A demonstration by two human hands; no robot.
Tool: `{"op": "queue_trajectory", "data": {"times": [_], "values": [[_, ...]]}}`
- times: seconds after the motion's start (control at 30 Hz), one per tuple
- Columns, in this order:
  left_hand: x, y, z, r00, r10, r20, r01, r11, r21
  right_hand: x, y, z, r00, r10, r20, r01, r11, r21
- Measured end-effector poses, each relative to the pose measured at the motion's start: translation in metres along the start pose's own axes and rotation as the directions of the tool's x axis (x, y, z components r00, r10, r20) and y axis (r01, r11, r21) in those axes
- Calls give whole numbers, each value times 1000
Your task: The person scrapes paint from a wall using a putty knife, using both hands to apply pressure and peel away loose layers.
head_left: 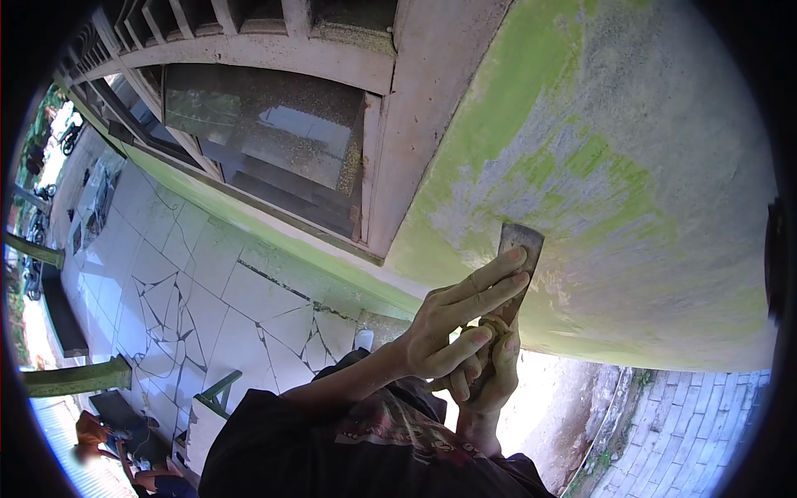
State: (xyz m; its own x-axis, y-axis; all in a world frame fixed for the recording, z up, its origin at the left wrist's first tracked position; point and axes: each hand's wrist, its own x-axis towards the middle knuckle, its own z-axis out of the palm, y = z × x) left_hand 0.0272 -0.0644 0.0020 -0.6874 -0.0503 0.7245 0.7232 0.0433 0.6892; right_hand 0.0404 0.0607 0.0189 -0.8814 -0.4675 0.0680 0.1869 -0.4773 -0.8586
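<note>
A scraper [522, 236] with a flat, worn metal blade rests its end against the wall [573, 191], whose green paint is partly scraped to grey. My left hand [444, 324] has two fingers stretched along the blade, pressing it, while its other fingers curl near the handle. Below it, my right hand [496, 378] is closed around the handle, which is mostly hidden by the fingers. Pale dust coats both hands.
A wooden window frame [440, 108] with glass panes borders the wall on the left. Cracked white tiles [199, 299] cover the floor below. Another person [100, 432] sits at the lower left, near green posts [79, 378]. Paving [689, 423] lies at the lower right.
</note>
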Motion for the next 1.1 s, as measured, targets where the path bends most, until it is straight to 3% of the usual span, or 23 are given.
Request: {"op": "queue_trajectory", "data": {"times": [0.1,0.17,0.23,0.27,0.3,0.37,0.4,0.53,0.63,0.7,0.77,0.83,0.9,0.97,1.0,1.1], "values": [[-3,2,14,999,-53,-7,53,998,19,-10,-3,-12,994,108,-10,-105,980,171],[3,5,9,999,-50,-8,50,999,21,6,-9,-1,999,40,5,-40,992,119],[11,10,-3,995,14,-101,-10,999,42,15,-10,10,995,85,49,-92,985,148],[13,2,-5,966,246,-76,-223,948,229,18,-13,17,995,90,50,-97,981,167],[13,3,-5,966,251,-62,-231,946,227,16,-14,17,996,76,48,-84,981,174],[5,7,2,1000,2,-18,-1,999,48,4,-17,8,996,70,-50,-67,996,64],[1,7,8,999,-36,10,35,999,26,-1,-14,2,995,65,-78,-57,994,93],[-5,0,8,1000,10,-22,-9,999,43,-4,-1,-4,999,32,-7,-31,989,142],[-2,5,5,999,-42,-14,43,998,46,1,-3,-11,995,36,94,-47,992,115],[-3,8,9,999,-45,19,44,995,84,-6,-5,-9,998,59,-24,-53,979,196],[1,9,9,997,-33,67,24,990,139,6,-7,-4,999,10,36,-17,981,193],[3,-1,-2,996,57,-73,-50,994,95,14,-2,-3,995,53,88,-65,989,136],[6,-3,-1,992,80,-102,-68,991,118,15,-9,4,995,84,52,-92,982,165],[0,-1,8,999,35,-30,-32,995,98,7,-9,-6,998,36,-55,-34,999,27],[-7,2,15,996,-88,14,87,994,73,-1,-9,-12,998,57,1,-57,987,151],[-11,-5,12,999,-28,-47,33,995,92,4,5,-27,998,57,27,-60,991,119]]}}
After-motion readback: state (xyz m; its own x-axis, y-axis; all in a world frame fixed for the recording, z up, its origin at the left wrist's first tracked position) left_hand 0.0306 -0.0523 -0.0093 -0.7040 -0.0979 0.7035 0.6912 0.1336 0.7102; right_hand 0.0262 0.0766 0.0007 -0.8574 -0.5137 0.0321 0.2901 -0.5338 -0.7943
